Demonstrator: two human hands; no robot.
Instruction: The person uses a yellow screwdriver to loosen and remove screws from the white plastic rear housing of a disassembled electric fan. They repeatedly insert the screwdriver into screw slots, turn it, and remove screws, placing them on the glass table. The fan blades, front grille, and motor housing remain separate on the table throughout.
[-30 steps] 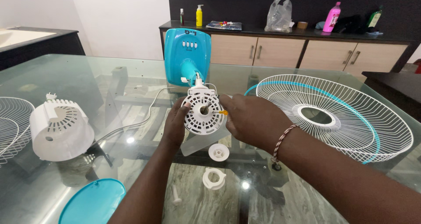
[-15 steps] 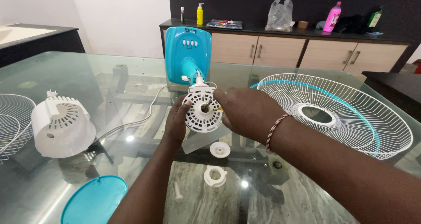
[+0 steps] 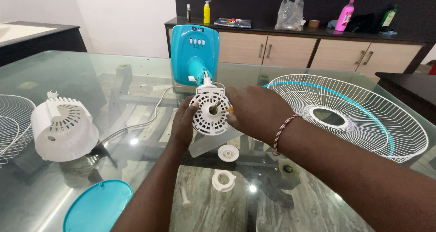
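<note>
A white round fan motor point(image 3: 210, 111) with a slotted face stands on a teal fan base point(image 3: 194, 55) at the middle of the glass table point(image 3: 318, 200). My left hand point(image 3: 184, 123) grips the motor's left rim. My right hand point(image 3: 256, 111) is closed on a small screwdriver point(image 3: 228, 109) with an orange handle. Its dark tip rests at the centre of the motor face. A translucent fan blade point(image 3: 209, 143) lies just under the motor.
A white and teal wire grille point(image 3: 349, 116) lies at the right and another grille point(image 3: 11, 123) at the left edge. On the glass are a white motor cover point(image 3: 63, 128), a teal disc point(image 3: 97, 207), a white cap point(image 3: 228, 153), a nut point(image 3: 224, 180) and a cord point(image 3: 145, 118).
My right hand has shifted slightly left against the motor face. My left hand has kept its grip on the rim, and the motor has barely moved.
</note>
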